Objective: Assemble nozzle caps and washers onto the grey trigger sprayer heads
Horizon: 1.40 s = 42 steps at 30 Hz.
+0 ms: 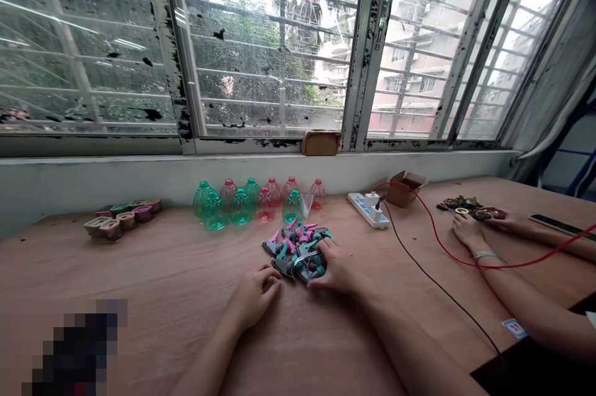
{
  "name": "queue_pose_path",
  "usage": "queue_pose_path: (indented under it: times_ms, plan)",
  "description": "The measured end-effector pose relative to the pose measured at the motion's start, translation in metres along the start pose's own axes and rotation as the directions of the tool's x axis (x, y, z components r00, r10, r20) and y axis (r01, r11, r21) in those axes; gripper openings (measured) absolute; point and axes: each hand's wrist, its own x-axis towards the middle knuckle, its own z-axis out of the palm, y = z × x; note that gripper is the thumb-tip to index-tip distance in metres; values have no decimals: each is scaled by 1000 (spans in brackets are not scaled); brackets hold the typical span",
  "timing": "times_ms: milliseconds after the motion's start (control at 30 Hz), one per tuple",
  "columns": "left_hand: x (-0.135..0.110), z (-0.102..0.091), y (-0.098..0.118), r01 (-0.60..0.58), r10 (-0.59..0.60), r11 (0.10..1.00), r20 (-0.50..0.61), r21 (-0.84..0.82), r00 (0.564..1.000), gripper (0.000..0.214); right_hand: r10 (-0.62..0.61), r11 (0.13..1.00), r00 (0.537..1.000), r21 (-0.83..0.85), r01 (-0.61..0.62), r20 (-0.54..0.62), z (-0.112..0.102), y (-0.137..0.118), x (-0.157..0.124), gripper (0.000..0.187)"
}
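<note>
A heap of trigger spray heads (294, 251), grey with pink and teal parts, lies mid-table. My right hand (339, 267) curves around the heap's right side, with its thumb at the near edge and its fingers on the spray heads. Just left of and nearer than the heap, my left hand (255, 294) rests on the table, fingers loosely bent, a gap showing between thumb and forefinger, and nothing visible in it. Behind the heap stand several clear green bottles (241, 207) and pink bottles (265, 205) without spray heads.
Small packed tubs (123, 218) sit at the left. A white power strip (367, 211) with plugs, a cardboard box (406, 189) and a red cable (435, 225) are to the right. Another person's hands (468, 229) handle small metallic pieces there. A blurred dark patch covers the lower left.
</note>
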Motion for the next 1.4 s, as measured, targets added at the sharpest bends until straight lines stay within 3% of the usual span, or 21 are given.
queue_pose_path:
  times_ms: [333,533,733,967,1167,1300,1400]
  plan:
    - [-1,3,-2,-45,46,998,-34,45,998,28,60,992,994,-101,-69,-96,8,10,12,63]
    - [1,9,-2,-105,101,992,53,73,993,54,51,990,988,-122,-69,-143,14,15,21,61]
    - [3,13,-5,-92,84,990,75,109,994,61,36,989,985,-138,-60,-168,16,17,23,59]
    - [4,14,-4,-69,66,988,24,141,998,52,41,993,981,-105,-62,-192,11,16,20,63]
    - [2,12,3,-32,31,976,7,216,999,36,61,997,963,-38,-73,-261,4,15,13,35]
    - [-1,12,7,-42,33,969,41,242,999,20,28,1000,981,-2,-29,-194,2,12,8,33]
    - [-3,10,11,-57,49,985,53,165,997,20,-28,1000,992,-1,28,-127,2,6,5,34]
